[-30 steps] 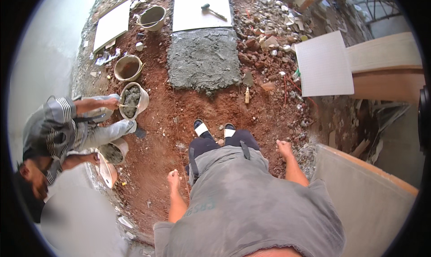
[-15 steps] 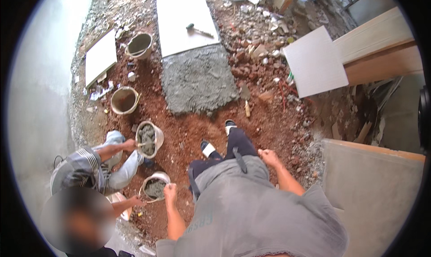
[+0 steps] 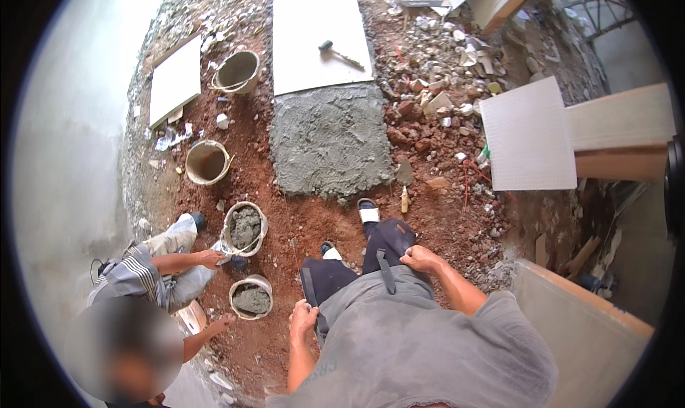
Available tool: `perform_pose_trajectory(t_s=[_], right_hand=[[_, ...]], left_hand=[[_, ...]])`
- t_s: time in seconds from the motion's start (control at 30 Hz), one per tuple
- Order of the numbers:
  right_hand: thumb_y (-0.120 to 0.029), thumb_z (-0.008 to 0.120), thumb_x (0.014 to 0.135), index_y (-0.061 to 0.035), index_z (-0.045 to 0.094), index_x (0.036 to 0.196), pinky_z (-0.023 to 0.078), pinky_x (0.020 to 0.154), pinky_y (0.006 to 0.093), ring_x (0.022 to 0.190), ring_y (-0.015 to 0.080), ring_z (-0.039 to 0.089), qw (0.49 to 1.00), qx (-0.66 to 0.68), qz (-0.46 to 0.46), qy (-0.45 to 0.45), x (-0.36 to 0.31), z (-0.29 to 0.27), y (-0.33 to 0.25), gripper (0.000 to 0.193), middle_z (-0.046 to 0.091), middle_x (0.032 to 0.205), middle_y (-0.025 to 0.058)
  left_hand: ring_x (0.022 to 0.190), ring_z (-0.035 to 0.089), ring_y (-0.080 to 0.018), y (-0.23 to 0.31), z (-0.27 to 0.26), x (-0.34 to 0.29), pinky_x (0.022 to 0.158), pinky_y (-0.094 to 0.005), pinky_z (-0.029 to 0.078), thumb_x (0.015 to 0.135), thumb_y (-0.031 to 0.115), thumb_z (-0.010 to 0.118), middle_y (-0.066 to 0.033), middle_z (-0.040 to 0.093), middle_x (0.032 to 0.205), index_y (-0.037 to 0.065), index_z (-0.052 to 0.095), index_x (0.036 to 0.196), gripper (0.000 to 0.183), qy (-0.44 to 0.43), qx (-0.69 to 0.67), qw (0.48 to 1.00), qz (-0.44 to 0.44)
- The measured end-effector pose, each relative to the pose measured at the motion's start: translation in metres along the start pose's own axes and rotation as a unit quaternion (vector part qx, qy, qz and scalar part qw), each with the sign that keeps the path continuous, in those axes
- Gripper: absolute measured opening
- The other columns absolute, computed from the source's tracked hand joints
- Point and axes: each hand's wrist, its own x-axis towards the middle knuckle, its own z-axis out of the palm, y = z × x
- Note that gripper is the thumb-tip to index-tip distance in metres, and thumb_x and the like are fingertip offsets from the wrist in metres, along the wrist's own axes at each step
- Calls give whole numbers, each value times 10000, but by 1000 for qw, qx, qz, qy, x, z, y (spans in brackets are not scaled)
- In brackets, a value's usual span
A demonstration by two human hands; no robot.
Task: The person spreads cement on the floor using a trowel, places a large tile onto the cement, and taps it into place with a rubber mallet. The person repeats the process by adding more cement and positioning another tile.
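Note:
My left hand point(image 3: 305, 317) is closed beside my left thigh; whatever its fingers pinch is too small to make out. With my right hand point(image 3: 421, 258) I grip the dark trouser leg point(image 3: 394, 242) near my right knee. To the left of my left hand stands a white bucket point(image 3: 268, 309) with grey mortar point(image 3: 251, 299) inside. Just beyond it, a second mortar-filled bucket point(image 3: 262, 245) has a co-worker's hand point(image 3: 208, 259) at its rim. That person's other hand point(image 3: 222, 324) is by the nearer bucket.
Ahead lies a bed of wet mortar point(image 3: 332, 140), with a white slab point(image 3: 317, 23) behind it bearing a mallet point(image 3: 341, 54). A trowel point(image 3: 404, 194) rests on the red soil. Two more buckets, one near point(image 3: 207, 162) and one far point(image 3: 237, 73), stand left; a tile point(image 3: 529, 133) leans right.
My left hand has come away from the nearer mortar bucket toward my thigh. My right foot has stepped forward, nearer the mortar bed. The co-worker's lower hand has left the nearer bucket's rim.

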Motion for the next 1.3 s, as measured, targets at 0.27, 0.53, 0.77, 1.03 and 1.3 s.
perform_pose_trajectory(t_s=[0.27, 0.53, 0.77, 1.03, 1.3], right_hand=[[-388, 568, 867, -25, 663, 870, 488, 714, 429, 766, 327, 650, 976, -44, -84, -198, -14, -12, -4, 376, 659, 784, 189], [-263, 562, 876, 3, 695, 930, 514, 797, 381, 865, 298, 678, 951, 54, 82, 292, 249, 9, 165, 302, 703, 878, 180], [-387, 558, 855, -47, 477, 1350, 376, 1026, 473, 1245, 381, 458, 907, -82, 269, 314, 453, 47, 292, 606, 493, 1339, 214], [-290, 604, 814, -45, 577, 1139, 401, 932, 516, 1130, 399, 510, 838, -115, 255, 469, 536, 90, 310, 408, 551, 1206, 186], [-192, 624, 832, -42, 599, 1096, 495, 784, 464, 967, 394, 602, 831, -31, 139, 538, 486, 49, 261, 305, 608, 1057, 203]], left_hand=[[1118, 540, -412, 3, 5, -116, 954, -468, 427, 831, 254, 672, -240, 560, 1245, -39, 609, 1018, 353, -61, -124, 990, 31], [953, 630, -264, -22, 30, 13, 866, -376, 491, 902, 259, 623, -150, 665, 988, 58, 686, 974, 223, -123, -202, 965, -111], [1117, 548, -347, -143, 30, 269, 1015, -429, 382, 930, 257, 585, -203, 592, 1184, -57, 558, 1194, 411, 402, -99, 909, -46], [1393, 288, -351, -243, 22, 450, 1137, -452, 225, 951, 231, 565, -241, 316, 1488, -30, 287, 1447, 625, 653, -79, 753, -29], [1391, 274, -404, -285, 51, 459, 1108, -556, 218, 946, 370, 522, -229, 324, 1490, -13, 387, 1382, 596, 667, 78, 731, -119]])
